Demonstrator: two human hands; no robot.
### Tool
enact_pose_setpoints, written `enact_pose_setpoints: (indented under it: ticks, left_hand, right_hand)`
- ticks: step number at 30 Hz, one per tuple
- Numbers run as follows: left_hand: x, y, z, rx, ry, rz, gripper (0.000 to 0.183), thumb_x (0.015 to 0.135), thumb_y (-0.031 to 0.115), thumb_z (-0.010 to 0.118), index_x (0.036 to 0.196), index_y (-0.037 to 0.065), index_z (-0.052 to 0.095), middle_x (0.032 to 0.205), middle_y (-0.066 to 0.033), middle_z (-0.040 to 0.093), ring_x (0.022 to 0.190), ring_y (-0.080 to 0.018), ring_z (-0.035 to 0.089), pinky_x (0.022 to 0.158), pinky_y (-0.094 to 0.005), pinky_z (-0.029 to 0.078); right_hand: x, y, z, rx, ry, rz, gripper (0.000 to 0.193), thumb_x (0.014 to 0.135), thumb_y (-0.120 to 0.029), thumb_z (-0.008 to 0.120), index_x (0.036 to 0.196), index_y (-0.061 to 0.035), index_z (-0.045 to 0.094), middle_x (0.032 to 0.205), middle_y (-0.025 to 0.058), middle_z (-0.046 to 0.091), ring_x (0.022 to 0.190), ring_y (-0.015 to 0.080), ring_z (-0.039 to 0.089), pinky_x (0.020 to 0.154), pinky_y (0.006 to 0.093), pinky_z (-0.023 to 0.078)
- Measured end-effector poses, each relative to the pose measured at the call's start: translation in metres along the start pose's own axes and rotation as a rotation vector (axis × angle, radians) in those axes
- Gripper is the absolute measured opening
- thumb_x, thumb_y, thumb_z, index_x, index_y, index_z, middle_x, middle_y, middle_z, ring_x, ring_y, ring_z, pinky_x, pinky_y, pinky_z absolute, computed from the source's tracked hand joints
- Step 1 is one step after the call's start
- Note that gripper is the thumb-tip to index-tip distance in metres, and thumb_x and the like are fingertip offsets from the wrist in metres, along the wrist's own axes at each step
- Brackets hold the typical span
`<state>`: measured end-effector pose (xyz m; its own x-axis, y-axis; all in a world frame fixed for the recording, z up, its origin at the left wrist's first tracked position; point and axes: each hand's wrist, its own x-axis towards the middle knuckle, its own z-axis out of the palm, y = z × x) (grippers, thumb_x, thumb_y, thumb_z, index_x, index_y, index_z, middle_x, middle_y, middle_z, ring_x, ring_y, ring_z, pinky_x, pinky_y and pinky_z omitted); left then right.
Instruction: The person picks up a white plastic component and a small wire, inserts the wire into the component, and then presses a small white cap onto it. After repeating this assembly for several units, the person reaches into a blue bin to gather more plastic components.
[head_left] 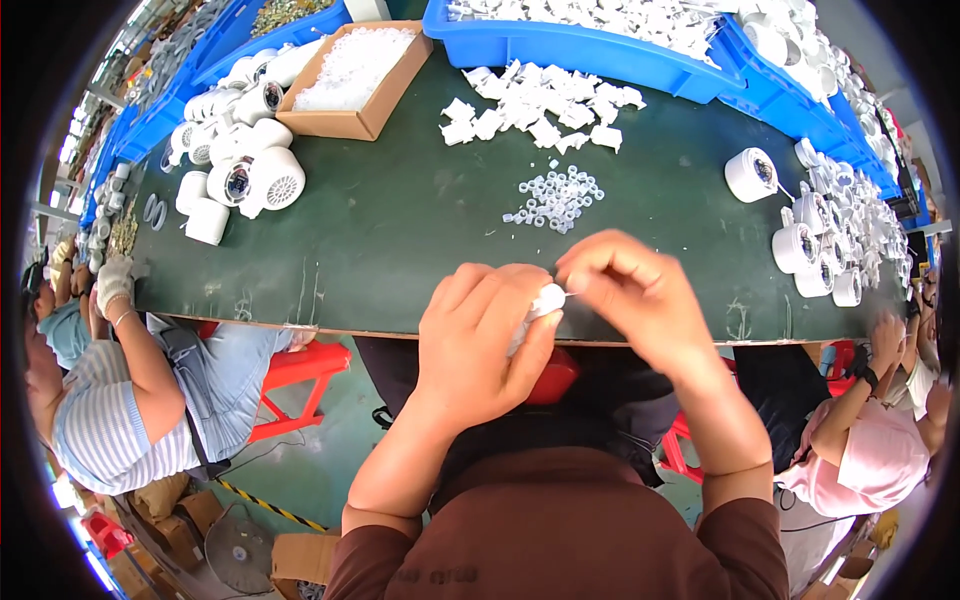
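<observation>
- The left hand (472,340) is closing around a white plastic part (546,299), holding it over the table's (400,230) near edge.
- The right hand (640,300) is bending its fingers at the part's 3 o'clock; whether it is pinching anything, I cannot tell.
- Clear rings (560,197) are lying at the part's 12 o'clock, white clips (545,105) farther beyond.
- A cardboard box (372,126) is sitting toward 11 o'clock.

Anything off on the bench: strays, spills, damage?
No clear damage or spill. Mildly odd: one white round housing sits apart from the similar housings at right. White pieces and translucent rings lie loose, but seem heaped, not spilled.
</observation>
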<state>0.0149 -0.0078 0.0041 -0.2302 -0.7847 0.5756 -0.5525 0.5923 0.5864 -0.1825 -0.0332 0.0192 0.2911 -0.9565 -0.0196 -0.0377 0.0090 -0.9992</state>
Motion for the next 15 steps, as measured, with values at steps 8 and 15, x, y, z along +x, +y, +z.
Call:
enact_pose_setpoints:
  ticks: [8, 15]
  left_hand:
    - [0.009, 0.012, 0.007, 0.075, -0.027, -0.051, 0.022, 0.079, 0.008, 0.074, 0.1, 0.006, 0.069, 0.095, -0.0077, 0.071, 0.08, -0.0291, 0.061, 0.074, -0.0384, 0.05]
    - [0.009, 0.013, 0.002, 0.058, -0.049, -0.089, 0.02, 0.079, 0.009, 0.074, 0.098, 0.007, 0.069, 0.1, -0.0072, 0.069, 0.082, -0.0285, 0.06, 0.074, -0.0383, 0.05]
  right_hand:
    - [0.054, 0.027, -0.041, -0.72, 0.312, -0.19, 0.011, 0.089, -0.007, 0.075, 0.099, -0.0025, 0.074, 0.092, 0.0035, 0.064, 0.074, 0.0106, 0.059, 0.068, 0.0257, 0.049]
    - [0.048, 0.027, -0.043, -0.691, 0.35, -0.192, 0.01, 0.09, -0.007, 0.074, 0.097, -0.0005, 0.072, 0.091, 0.002, 0.065, 0.075, 0.0093, 0.06, 0.07, 0.024, 0.048]
